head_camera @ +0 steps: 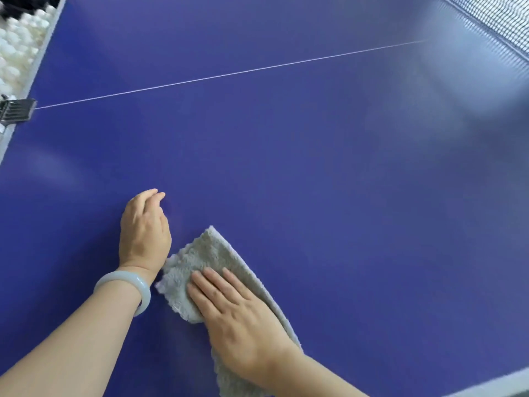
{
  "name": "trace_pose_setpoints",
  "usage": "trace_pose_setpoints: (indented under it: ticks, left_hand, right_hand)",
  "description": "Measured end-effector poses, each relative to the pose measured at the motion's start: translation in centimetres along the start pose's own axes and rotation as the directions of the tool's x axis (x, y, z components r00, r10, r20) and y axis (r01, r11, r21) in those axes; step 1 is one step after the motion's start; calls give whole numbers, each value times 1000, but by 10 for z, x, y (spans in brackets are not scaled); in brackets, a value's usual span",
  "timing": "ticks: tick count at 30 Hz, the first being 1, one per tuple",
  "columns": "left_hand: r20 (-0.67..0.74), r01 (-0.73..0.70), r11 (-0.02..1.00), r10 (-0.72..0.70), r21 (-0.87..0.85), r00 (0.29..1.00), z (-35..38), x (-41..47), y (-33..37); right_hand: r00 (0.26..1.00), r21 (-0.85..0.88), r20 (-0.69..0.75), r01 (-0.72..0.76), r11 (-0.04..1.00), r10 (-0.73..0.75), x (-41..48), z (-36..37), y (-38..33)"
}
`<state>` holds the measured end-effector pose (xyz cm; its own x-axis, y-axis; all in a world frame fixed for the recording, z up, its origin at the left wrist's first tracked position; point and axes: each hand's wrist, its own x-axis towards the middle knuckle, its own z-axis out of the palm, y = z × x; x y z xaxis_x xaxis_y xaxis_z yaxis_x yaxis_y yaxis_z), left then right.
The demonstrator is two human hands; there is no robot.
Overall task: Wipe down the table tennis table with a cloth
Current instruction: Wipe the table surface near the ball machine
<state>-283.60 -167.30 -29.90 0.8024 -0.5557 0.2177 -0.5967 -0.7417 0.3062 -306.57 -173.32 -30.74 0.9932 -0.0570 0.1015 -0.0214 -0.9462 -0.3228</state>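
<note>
At the far left, beyond the table's edge, a heap of small white balls (17, 38) is seen, blurred. Below it, a dark metal clamp (17, 110) is fixed to the pale border of the blue table tennis table (343, 196). From that clamp a thin white line (229, 74) is drawn across the playing surface toward the upper right.

The left hand (144, 233) is set on the blue surface in the lower left part of the view, palm down. Its fingers are loosely bent, with the tips toward the table, and nothing is held in it. A pale, smooth, ring-shaped bangle (126, 287) is worn on its wrist.

Just beside that wrist, and touching it at one corner, a grey fluffy folded cloth (206, 253) is laid flat on the table near the near edge. The cloth is pressed down by the right hand (240, 319), which is spread flat on it with the fingers straight and slightly apart; the cloth is not gripped. Part of the cloth is hidden under the palm and forearm.

At the upper right, the dark mesh net (498, 18) is stretched across the corner, and a pale glare is cast on the surface beneath it.
</note>
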Motion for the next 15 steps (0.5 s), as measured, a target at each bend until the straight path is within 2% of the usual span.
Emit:
trace_pose_setpoints:
  ticks: [1, 2, 3, 4, 5, 7, 8, 9, 10, 11, 13, 14, 15]
  left_hand:
    - [-18, -17, 1000, 16, -8, 1000, -1, -1, 6]
    - [-29, -43, 999, 43, -21, 999, -1, -2, 15]
    - [-27, -76, 997, 75, -28, 997, 0, -4, 27]
    - [-13, -111, 993, 111, -28, 994, 4, -6, 42]
    - [10, -143, 989, 144, -26, 990, 8, -7, 58]
    - [58, -178, 983, 180, -34, 982, 21, -7, 92]
    - [78, -179, 983, 181, -37, 980, 29, -6, 109]
    - [98, -174, 984, 177, -35, 979, 36, -5, 126]
    - [122, -169, 985, 172, -31, 978, 45, -4, 141]
    - [147, -166, 986, 167, -23, 975, 52, -2, 154]
    - [183, -171, 985, 164, 20, 969, 65, -1, 171]
    - [192, -176, 983, 165, 44, 968, 69, 0, 174]
    - [195, -179, 982, 165, 56, 967, 71, 1, 175]
  right_hand:
    - [1000, 3, 2, 6, 1000, -6, -18, -11, 23]
    - [998, -5, -17, -65, 998, 65, -37, -24, 52]
    - [980, -34, -72, -186, 982, 183, -55, -38, 87]
    - [933, -53, -135, -343, 938, 334, -70, -53, 124]
    - [843, -57, -191, -522, 851, 503, -84, -70, 162]
    - [553, 31, -244, -817, 576, 797, -96, -95, 213]
    - [420, 81, -259, -888, 453, 870, -92, -97, 219]
    - [341, 127, -283, -913, 388, 896, -83, -91, 213]
    - [338, 142, -298, -909, 392, 893, -73, -80, 199]
    - [422, 134, -318, -867, 481, 849, -64, -66, 177]
    - [711, 41, -289, -660, 750, 641, -53, -38, 127]
    - [847, 0, -203, -501, 865, 491, -56, -34, 109]
    - [935, -8, -117, -338, 941, 334, -64, -37, 103]
